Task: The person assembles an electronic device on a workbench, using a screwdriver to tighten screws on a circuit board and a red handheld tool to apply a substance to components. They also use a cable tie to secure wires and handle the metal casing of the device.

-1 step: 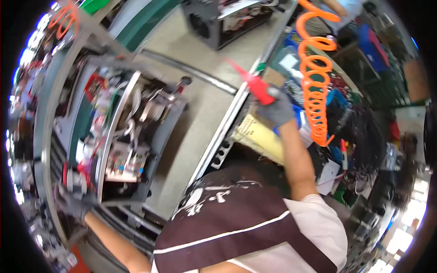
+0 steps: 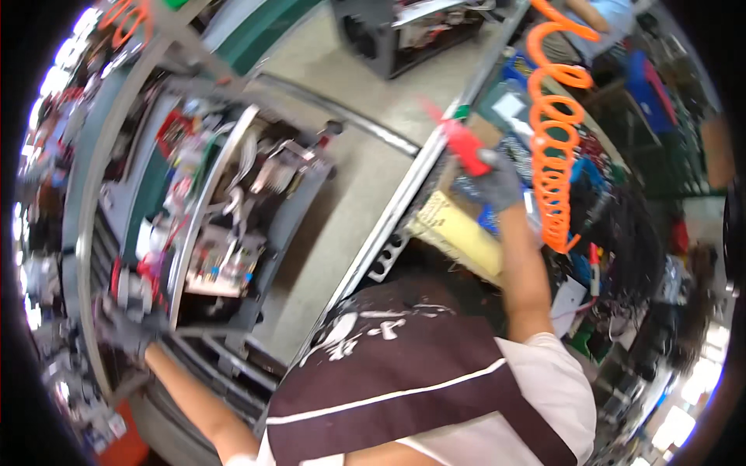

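Observation:
My right hand (image 2: pixel 500 182), in a grey glove, is closed around a red squeeze bottle (image 2: pixel 466 147) with a thin pointed nozzle. The bottle is over the workbench's metal edge, its nozzle pointing up and left, blurred. Below that hand, a yellow cardboard piece (image 2: pixel 460 233) lies on the bench. At far left, my gloved left hand (image 2: pixel 128 330) is by a metal rail, beside a red-and-black object (image 2: pixel 128 287). Its fingers are too blurred to show whether they hold anything. Left of centre, an opened metal chassis (image 2: pixel 225 241) with boards and wires is near my left arm.
An orange coiled hose (image 2: pixel 556 147) hangs to the right of my right hand. Black cables (image 2: pixel 622 233) are piled on the right bench. Another dark chassis (image 2: pixel 373 39) stands at the far side. A person's arm (image 2: pixel 587 15) shows at the top right.
The whole view has shifted a little, so the benches and chassis appear slightly farther right and lower. My right hand still grips the red bottle.

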A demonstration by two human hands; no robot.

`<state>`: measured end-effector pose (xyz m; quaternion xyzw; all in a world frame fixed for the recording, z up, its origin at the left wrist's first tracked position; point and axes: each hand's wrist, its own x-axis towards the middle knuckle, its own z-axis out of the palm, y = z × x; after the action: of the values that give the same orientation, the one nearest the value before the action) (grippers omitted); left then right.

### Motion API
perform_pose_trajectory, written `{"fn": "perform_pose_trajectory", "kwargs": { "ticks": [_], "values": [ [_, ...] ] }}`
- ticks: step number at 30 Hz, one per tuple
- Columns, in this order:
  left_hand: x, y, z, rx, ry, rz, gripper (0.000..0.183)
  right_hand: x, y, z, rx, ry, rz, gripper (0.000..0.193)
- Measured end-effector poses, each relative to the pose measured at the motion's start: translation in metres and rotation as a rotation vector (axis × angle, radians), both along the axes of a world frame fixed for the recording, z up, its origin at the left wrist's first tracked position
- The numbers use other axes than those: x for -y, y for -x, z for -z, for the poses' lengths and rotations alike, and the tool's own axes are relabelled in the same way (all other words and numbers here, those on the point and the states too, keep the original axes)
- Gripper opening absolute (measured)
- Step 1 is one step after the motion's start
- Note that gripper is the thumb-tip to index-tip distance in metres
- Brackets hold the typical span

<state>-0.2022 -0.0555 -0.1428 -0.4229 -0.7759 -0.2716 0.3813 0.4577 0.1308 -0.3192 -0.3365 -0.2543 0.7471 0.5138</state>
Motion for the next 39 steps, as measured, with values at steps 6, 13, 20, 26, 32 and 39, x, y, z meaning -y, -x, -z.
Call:
{"fn": "perform_pose_trajectory", "kwargs": {
  "ticks": [6, 13, 20, 26, 32, 39],
  "values": [
    [-0.001, 0.026, 0.019, 0.519, -0.33, 0.372, 0.019, -0.004, -0.102, 0.039, 0.765, -0.296, 0.327, 0.061],
    [0.009, 0.005, 0.009, 0.379, -0.278, 0.316, 0.019, -0.015, -0.156, 0.119, 1.731, -0.301, 0.384, 0.061],
    [0.005, -0.025, 0.005, 0.242, -0.153, 0.143, 0.029, 0.029, -0.111, 0.084, 1.819, -0.388, 0.392, 0.059],
    [0.043, -0.047, 0.008, 0.291, -0.192, 0.128, 0.027, 0.182, -0.037, 0.022, 1.936, -0.446, -0.202, 0.053],
    [0.086, -0.095, 0.044, 0.157, -0.309, 0.444, 0.027, 0.285, -0.082, 0.055, 2.081, 0.114, 0.295, 0.065],
    [0.1, -0.207, 0.044, 0.163, -0.152, 0.632, 0.022, 0.242, -0.107, 0.075, 2.087, 0.364, -0.044, 0.092]
  ]
}}
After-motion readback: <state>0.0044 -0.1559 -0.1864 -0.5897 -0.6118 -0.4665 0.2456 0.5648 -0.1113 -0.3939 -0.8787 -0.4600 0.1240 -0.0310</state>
